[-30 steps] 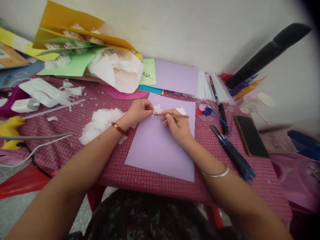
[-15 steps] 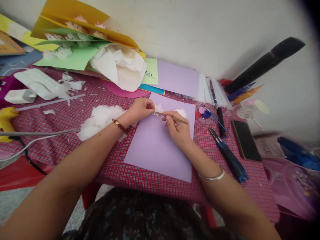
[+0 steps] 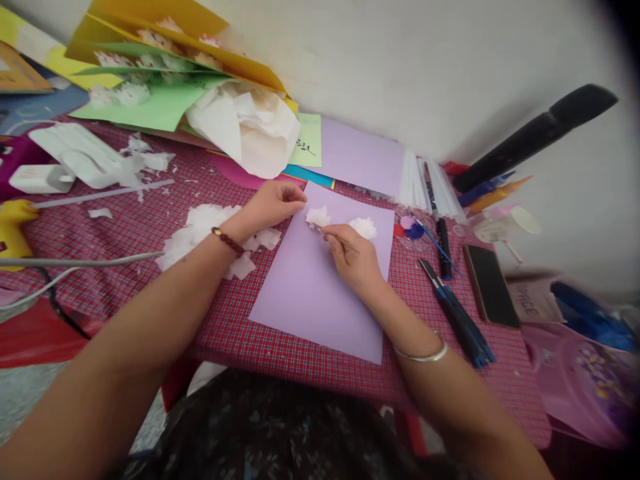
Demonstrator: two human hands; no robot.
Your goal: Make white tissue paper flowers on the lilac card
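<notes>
My right hand grips a thin brown wooden stick, its tip touching the lower edge of a white tissue-paper flower. That flower lies near the top of a purple paper sheet. A second white paper flower sits to its right, partly behind my right hand. My left hand hovers by the sheet's upper left edge, clear of the flower, its fingers loosely bent with a gap at the thumb. Under and beside my left forearm is a heap of white tissue pieces.
A yellow glue gun and cables lie at left. On the right are a blue-handled cutter-like tool, a dark phone, a marker and glue sticks. Folded coloured cards and a crumpled white paper stand behind.
My left hand has let go of the left flower and drawn back up and left. The stick in my right hand has tilted, its tip staying at the flower's lower edge.
</notes>
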